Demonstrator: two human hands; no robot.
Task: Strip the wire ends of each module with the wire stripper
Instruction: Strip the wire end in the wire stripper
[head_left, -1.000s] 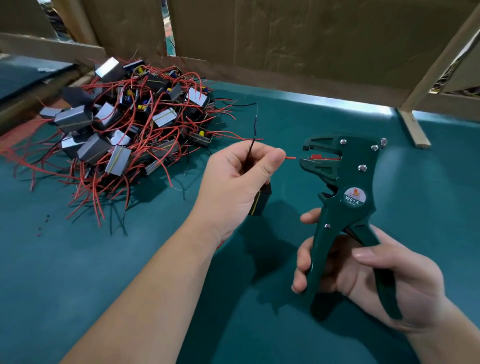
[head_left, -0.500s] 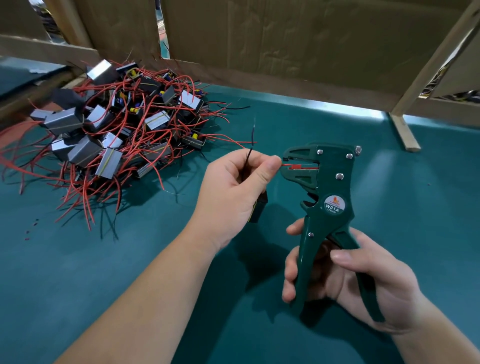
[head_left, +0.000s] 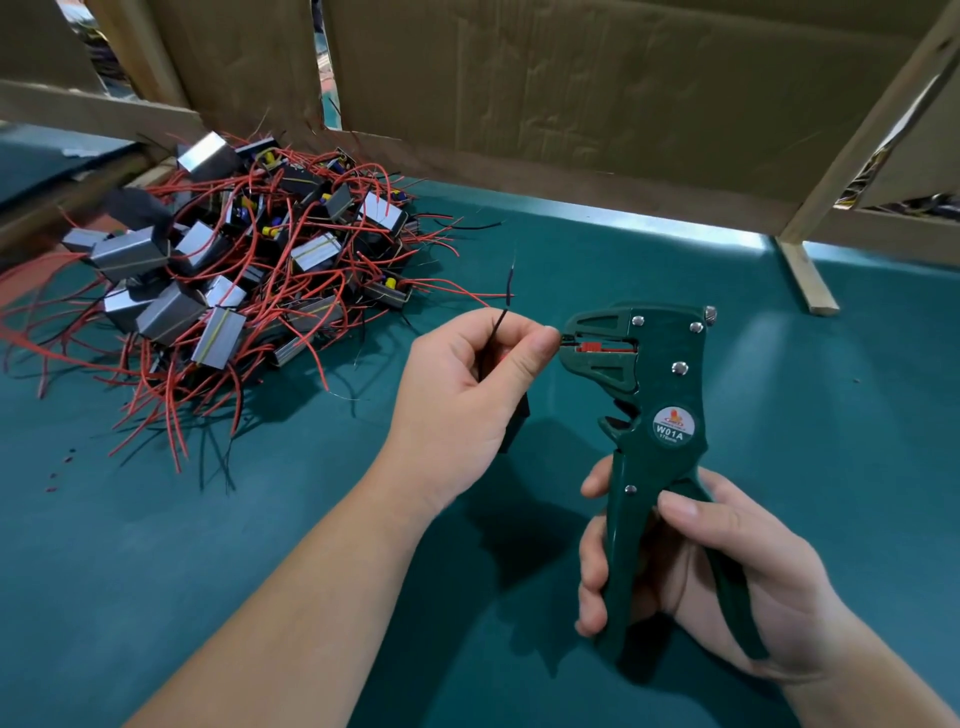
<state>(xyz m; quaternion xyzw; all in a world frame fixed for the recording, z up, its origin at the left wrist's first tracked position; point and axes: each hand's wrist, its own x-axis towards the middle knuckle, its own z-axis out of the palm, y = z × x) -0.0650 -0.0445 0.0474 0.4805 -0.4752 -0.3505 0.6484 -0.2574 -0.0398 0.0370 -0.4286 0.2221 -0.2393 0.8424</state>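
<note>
1. Wire stripper (head_left: 649, 395) stood roughly upright above the green table (head_left: 208, 545), handles down, head on top, mouth facing left.
2. Body was glossy dark green with silver rivets and a round label reading W01A; a red insert showed inside the head.
3. Right hand (head_left: 727, 566): fingers curled round both handles, which stood partly spread.
4. Left hand (head_left: 457, 395): thumb and forefinger pinched a red wire end (head_left: 569, 340), lying level and pointing right into the mouth. A thin black wire (head_left: 501, 317) rose from the fist.
5. Dark boxy module (head_left: 515, 426) hung under that palm, mostly hidden.
6. Far left: pile of modules (head_left: 234, 270), grey metal-clad blocks among tangled red leads.
</note>
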